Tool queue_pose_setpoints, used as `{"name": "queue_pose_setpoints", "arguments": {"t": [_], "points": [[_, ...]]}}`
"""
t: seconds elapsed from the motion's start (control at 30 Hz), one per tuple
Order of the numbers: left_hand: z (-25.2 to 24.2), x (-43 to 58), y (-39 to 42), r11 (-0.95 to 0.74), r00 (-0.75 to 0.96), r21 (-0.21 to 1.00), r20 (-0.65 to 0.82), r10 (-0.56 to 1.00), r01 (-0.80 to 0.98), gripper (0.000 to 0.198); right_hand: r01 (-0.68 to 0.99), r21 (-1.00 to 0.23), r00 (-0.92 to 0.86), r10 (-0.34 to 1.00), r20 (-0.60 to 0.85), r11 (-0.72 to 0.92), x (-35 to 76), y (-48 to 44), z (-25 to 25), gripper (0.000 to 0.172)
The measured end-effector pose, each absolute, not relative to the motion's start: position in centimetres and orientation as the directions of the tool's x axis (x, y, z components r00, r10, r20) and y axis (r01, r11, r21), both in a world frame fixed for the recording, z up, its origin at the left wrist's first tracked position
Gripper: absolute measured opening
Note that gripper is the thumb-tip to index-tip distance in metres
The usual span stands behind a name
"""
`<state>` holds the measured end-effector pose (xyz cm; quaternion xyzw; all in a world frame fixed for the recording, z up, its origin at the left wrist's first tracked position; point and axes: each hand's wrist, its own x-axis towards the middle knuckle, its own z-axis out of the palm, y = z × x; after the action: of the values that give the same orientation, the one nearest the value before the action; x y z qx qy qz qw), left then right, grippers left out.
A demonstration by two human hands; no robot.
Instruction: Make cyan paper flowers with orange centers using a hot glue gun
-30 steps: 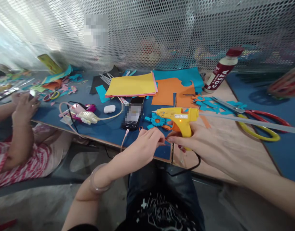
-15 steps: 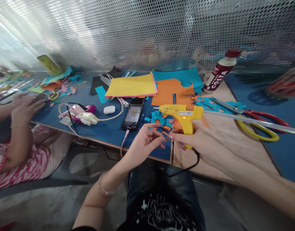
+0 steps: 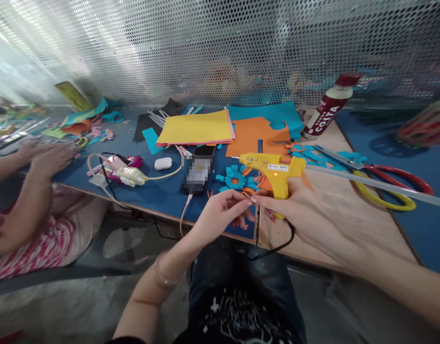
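My right hand is wrapped round the handle of a yellow hot glue gun, whose orange light glows and whose nozzle points left. A long clear glue stick runs out of its back. My left hand is closed in a pinch, its thumb and finger meeting my right fingertips at a thin orange paper strip, partly hidden by fingers. Just beyond the hands lies a blue paper flower with an orange centre, under the gun's nozzle. A small folded orange strip rests beside the phone.
A phone with a plugged-in cable, a white earbud case and a power strip lie left. Paper sheets are stacked behind. Scissors and a bottle stand right. Another person's hands work at far left.
My left hand has moved slightly right and down, its fingers closing to meet my right fingertips at the orange strip. The folded orange strip beside the phone has come into view.
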<state>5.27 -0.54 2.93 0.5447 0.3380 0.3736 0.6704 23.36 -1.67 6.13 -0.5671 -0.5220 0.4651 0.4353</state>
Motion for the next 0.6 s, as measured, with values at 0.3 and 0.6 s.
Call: {"name": "queue_pose_setpoints", "arguments": {"t": [0.3, 0.6], "points": [[2.5, 5.4, -0.2, 0.072, 0.387, 0.986, -0.01, 0.922, -0.147, 0.028, 0.223, -0.975, 0.041, 0.999, -0.01, -0.019, 23.5, -2.6, 7.7, 0.027], [1.7, 5.7, 1.0, -0.016, 0.138, 0.946, 0.065, 0.988, -0.325, 0.032, 0.558, -0.83, 0.019, 1.0, 0.021, 0.007, 25.5, -3.3, 7.4, 0.033]]}}
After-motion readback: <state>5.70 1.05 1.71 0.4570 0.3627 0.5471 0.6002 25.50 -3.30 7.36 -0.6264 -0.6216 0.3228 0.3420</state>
